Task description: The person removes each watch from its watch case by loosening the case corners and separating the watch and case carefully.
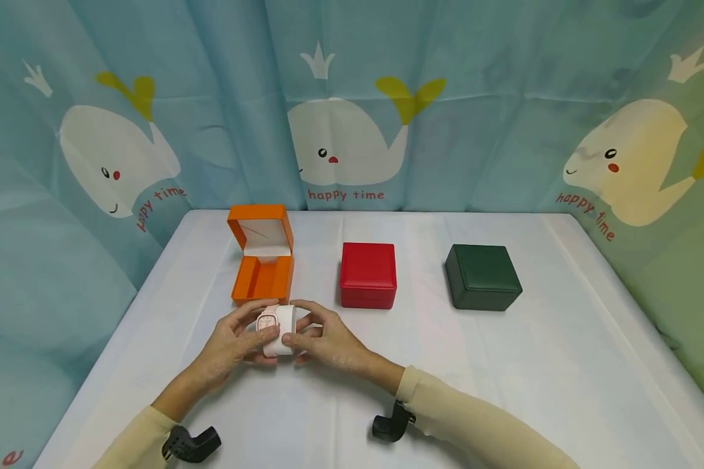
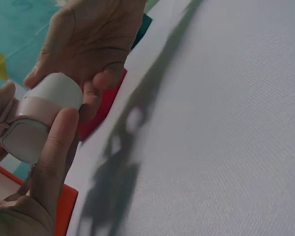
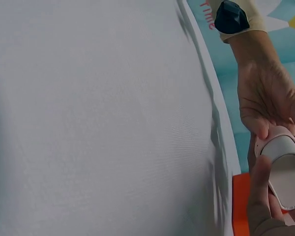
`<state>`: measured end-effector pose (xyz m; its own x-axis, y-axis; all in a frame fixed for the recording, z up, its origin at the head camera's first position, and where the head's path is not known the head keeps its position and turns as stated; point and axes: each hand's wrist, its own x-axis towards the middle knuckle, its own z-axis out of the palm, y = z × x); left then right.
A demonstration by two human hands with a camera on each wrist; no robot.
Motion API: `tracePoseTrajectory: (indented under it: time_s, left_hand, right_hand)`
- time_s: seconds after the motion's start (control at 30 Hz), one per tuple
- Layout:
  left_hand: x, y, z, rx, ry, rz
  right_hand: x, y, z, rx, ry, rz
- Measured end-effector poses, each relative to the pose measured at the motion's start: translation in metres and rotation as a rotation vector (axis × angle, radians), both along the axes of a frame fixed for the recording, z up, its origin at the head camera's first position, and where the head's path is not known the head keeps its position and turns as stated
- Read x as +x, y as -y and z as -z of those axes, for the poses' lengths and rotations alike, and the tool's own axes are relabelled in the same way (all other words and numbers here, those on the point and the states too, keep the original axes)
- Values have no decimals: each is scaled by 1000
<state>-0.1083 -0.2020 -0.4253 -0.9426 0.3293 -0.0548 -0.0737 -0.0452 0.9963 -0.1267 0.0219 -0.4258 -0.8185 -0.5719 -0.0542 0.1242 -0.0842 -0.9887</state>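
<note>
Both hands hold a pale pink watch (image 1: 266, 320) with its strap around a white rounded watch cushion (image 1: 287, 322), in front of the open orange box (image 1: 262, 279). My left hand (image 1: 227, 345) grips the watch side, thumb near the dial. On the cushion's other end, my right hand (image 1: 336, 342) pinches it between thumb and fingers. The left wrist view shows the pink strap (image 2: 35, 109) circling the cushion, fingers of both hands on it. The flat oval end of the cushion (image 3: 286, 179) faces the right wrist camera. The orange box's lid (image 1: 262, 230) stands up, its pale lining showing.
A closed red box (image 1: 368, 275) stands right of the orange one, and a closed dark green box (image 1: 484, 277) farther right. All stand on a white-covered table (image 1: 504, 384). A blue whale-print curtain (image 1: 234, 98) hangs behind. Each sleeve carries a black wrist camera (image 1: 191, 444).
</note>
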Motion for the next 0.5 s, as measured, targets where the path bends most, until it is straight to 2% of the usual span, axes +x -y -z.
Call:
tracePoseTrajectory:
  time_s: [0.5]
  left_hand:
    - [-1, 1, -1, -2, 15, 34]
  right_hand:
    - [-1, -3, 2, 46, -54, -13]
